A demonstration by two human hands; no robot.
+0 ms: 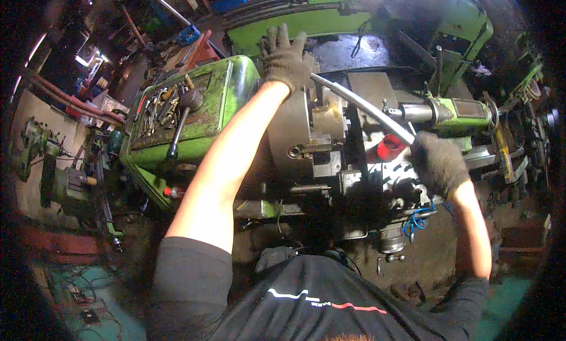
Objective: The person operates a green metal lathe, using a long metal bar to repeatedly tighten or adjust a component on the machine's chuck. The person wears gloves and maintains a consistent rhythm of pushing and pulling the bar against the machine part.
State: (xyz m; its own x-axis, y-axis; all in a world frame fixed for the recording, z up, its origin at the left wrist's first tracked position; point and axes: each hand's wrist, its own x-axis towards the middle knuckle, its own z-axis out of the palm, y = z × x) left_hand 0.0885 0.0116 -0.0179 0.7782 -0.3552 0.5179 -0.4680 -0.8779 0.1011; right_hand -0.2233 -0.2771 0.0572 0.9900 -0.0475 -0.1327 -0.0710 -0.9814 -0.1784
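My left hand, in a dark work glove, lies on the top rim of a large lathe chuck with its fingers spread. My gloved right hand is closed round the near end of a long, silvery metal bar. The bar slants up to the left, and its far end reaches the chuck's upper side beside my left hand. How it meets the chuck there cannot be made out. Stepped metal jaws show on the chuck face. A red, round object sits by the right hand, below the bar.
Left of the chuck, the green headstock carries loose tools and a black-knobbed lever. The green tailstock stands at the right. A blue coiled cord hangs near a handwheel. Another green machine is behind.
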